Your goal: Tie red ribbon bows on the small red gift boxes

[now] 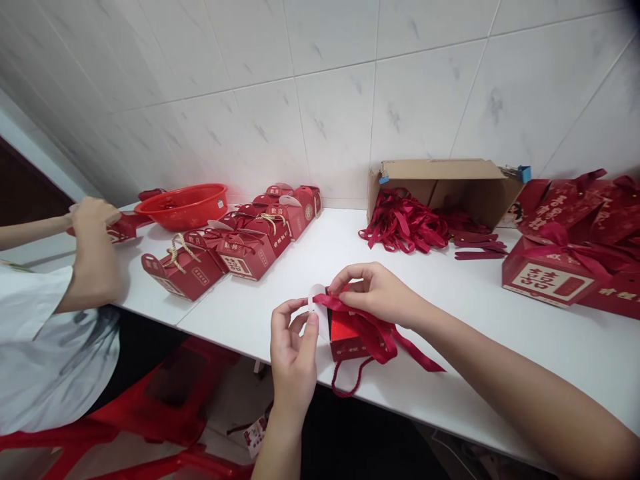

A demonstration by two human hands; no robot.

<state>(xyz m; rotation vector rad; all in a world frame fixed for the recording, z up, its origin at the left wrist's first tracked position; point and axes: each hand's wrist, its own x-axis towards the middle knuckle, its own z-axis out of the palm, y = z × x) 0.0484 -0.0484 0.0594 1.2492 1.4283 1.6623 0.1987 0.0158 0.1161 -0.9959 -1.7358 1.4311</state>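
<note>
A small red gift box (345, 348) with gold characters sits at the front edge of the white table. My left hand (295, 343) pinches the white inner side of its end flap (321, 325) between thumb and fingers. Over the box, my right hand (377, 293) has its fingers closed on a red ribbon (377, 337), whose end reaches the flap. The ribbon's loose tail trails to the right. A dark red cord handle (356, 390) hangs below the table edge. My right fingers hide part of the box top.
Several finished-looking red boxes (250, 250) stand left of centre, near a red basin (193, 208). An open cardboard carton (435, 170) spills red ribbons (405, 223). More boxes (550, 267) stand at right. A co-worker's arm (97, 247) is at far left, above red stools (155, 393).
</note>
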